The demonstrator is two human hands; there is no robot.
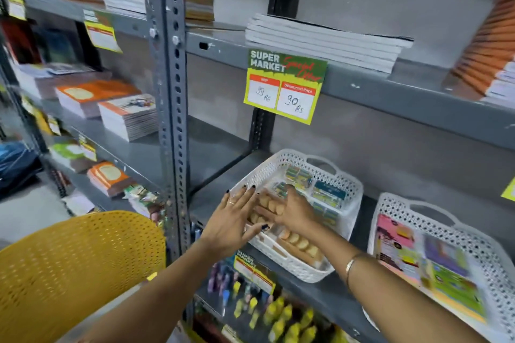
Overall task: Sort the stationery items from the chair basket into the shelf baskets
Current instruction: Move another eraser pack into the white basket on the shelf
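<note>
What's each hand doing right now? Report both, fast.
Left hand: open, fingers spread flat over packs of round pieces in the white basket.
Right hand: on the same packs; grip cannot be told.

Hidden, cropped or unreadable:

- White basket (345,189) on the shelf: near-left corner covered by left hand (232,220) and right hand (292,210).
- Packs of round tan pieces (299,242) in that basket: partly under both hands; kind not legible.
- Second basket (395,203) right of it: cut off by the lower frame edge, contents smeared.
- Yellow chair (78,267) left of it: cropped at bottom and left.
- Bottles (278,315) below it: blurred.
</note>
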